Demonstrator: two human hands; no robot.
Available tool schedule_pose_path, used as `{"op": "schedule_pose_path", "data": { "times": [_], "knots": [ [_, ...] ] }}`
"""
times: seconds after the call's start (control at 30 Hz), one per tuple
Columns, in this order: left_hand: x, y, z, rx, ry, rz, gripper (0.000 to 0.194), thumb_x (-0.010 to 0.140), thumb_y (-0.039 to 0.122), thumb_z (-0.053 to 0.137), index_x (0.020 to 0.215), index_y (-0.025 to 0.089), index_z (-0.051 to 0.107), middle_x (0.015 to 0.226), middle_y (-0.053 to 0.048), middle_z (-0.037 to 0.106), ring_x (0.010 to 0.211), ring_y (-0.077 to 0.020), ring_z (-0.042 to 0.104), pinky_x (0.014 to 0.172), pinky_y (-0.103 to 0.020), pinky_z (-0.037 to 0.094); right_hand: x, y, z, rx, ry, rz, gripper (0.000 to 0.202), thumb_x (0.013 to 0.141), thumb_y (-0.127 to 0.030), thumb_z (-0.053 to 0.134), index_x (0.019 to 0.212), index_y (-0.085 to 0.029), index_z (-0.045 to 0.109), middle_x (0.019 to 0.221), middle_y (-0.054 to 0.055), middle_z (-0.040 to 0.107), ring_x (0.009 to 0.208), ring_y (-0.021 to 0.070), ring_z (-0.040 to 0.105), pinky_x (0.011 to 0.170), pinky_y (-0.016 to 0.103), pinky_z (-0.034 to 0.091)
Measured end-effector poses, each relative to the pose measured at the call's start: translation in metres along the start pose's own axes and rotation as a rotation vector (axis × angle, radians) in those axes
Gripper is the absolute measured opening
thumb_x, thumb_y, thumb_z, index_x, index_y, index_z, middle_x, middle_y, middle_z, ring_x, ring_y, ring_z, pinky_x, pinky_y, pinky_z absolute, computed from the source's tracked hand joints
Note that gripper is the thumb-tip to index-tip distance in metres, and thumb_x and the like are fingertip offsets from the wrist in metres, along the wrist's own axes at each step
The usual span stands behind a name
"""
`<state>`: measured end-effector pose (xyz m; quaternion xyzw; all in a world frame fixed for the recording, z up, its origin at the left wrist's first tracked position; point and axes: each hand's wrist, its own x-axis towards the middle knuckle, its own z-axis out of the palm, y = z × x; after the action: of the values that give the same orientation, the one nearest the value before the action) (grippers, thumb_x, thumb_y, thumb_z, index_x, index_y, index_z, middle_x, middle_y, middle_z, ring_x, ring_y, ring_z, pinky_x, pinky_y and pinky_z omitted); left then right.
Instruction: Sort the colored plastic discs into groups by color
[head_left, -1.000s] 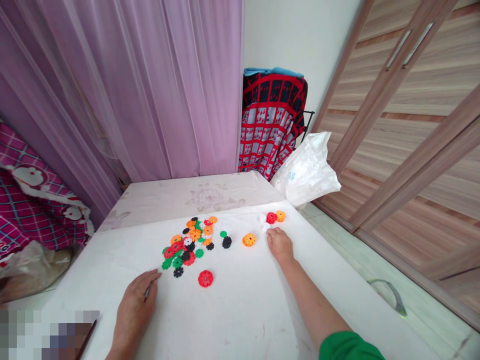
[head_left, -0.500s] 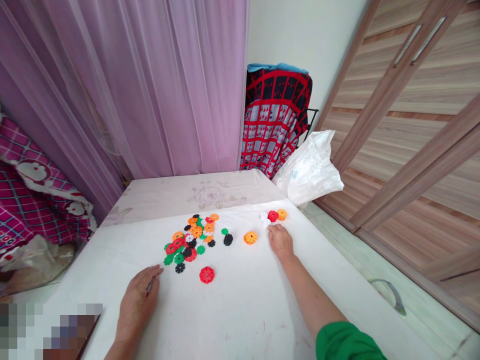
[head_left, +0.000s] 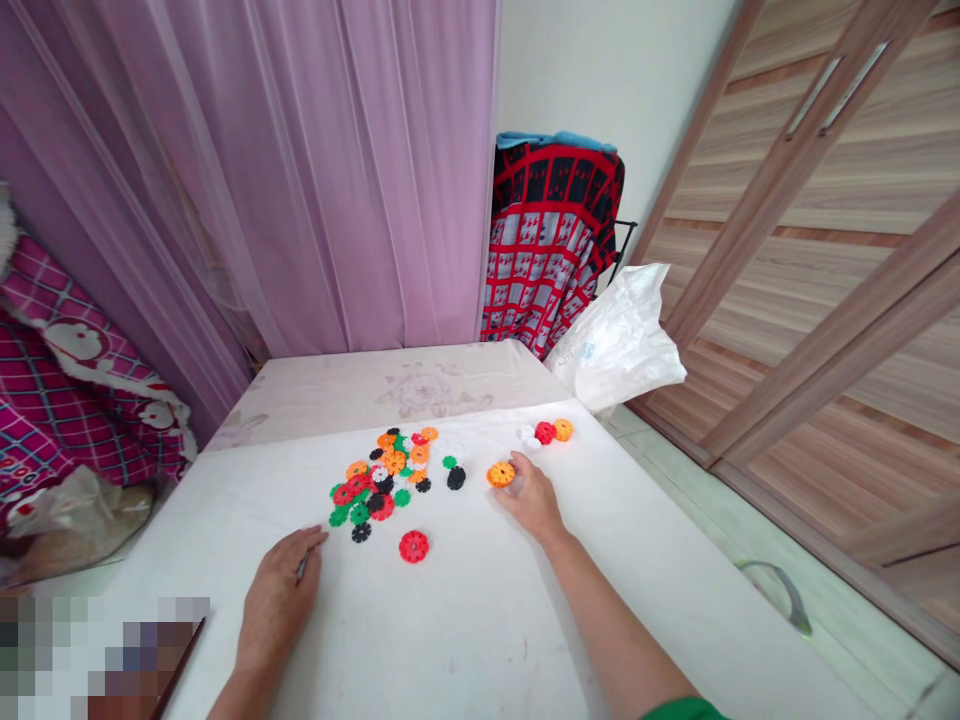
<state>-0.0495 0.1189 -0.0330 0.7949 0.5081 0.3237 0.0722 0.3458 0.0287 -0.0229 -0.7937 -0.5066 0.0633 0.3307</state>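
Note:
My right hand [head_left: 531, 500] has its thumb and fingers closed around the edges of an orange notched disc stack [head_left: 501, 474] on the white tabletop. My left hand [head_left: 283, 580] rests on the table, fingers bent together, with something small and dark partly showing between them that I cannot make out. Just beyond it spreads a heap of notched discs [head_left: 394, 462] in orange, red, green, black and white. A red disc [head_left: 413, 547] lies nearer to me. Between the heap and my right hand sit a black disc [head_left: 456, 478] and a small green one [head_left: 449, 462].
White [head_left: 529, 436], red [head_left: 544, 433] and orange [head_left: 563, 430] discs lie at the table's far right. A white plastic bag [head_left: 619, 340] stands beyond that edge. Purple curtains [head_left: 360, 180] hang behind, and a wooden wardrobe [head_left: 810, 250] is on the right.
My right hand has moved left and nearer, from the white discs to the orange stack, and now grips it. My left hand has hardly moved.

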Motion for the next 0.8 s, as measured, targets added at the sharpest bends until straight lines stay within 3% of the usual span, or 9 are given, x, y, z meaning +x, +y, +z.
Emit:
{"op": "schedule_pose_path", "data": {
  "times": [0.3,0.6,0.8],
  "knots": [
    [0.000,0.002,0.000,-0.010,0.003,-0.006,0.035,0.085,0.039,0.043,0.090,0.023,0.073,0.105,-0.007,0.075,0.101,-0.0248,0.069,0.095,-0.041,0.054,0.008,-0.015,-0.001,-0.233,-0.025,0.024,0.058,0.076,-0.031,0.064,0.131,-0.019,0.050,0.111,0.007,0.068,0.103,0.0232,0.059,0.090,0.032,0.040],
    [-0.001,-0.003,0.002,0.010,0.003,0.012,0.035,0.085,0.040,0.043,0.091,0.023,0.073,0.105,-0.007,0.075,0.102,-0.0248,0.069,0.095,-0.041,0.054,0.004,0.030,-0.029,-0.324,0.052,0.068,0.049,0.079,-0.033,0.060,0.125,-0.016,0.055,0.102,0.008,0.070,0.094,0.0235,0.061,0.085,0.032,0.042],
    [-0.001,-0.007,0.003,0.012,-0.010,0.024,0.037,0.086,0.041,0.043,0.093,0.022,0.074,0.106,-0.007,0.075,0.101,-0.0243,0.069,0.096,-0.040,0.054,0.012,0.031,-0.015,-0.220,0.131,-0.047,0.042,0.075,-0.033,0.062,0.115,-0.020,0.062,0.099,0.006,0.071,0.090,0.0224,0.061,0.083,0.032,0.044]
  ]
}}
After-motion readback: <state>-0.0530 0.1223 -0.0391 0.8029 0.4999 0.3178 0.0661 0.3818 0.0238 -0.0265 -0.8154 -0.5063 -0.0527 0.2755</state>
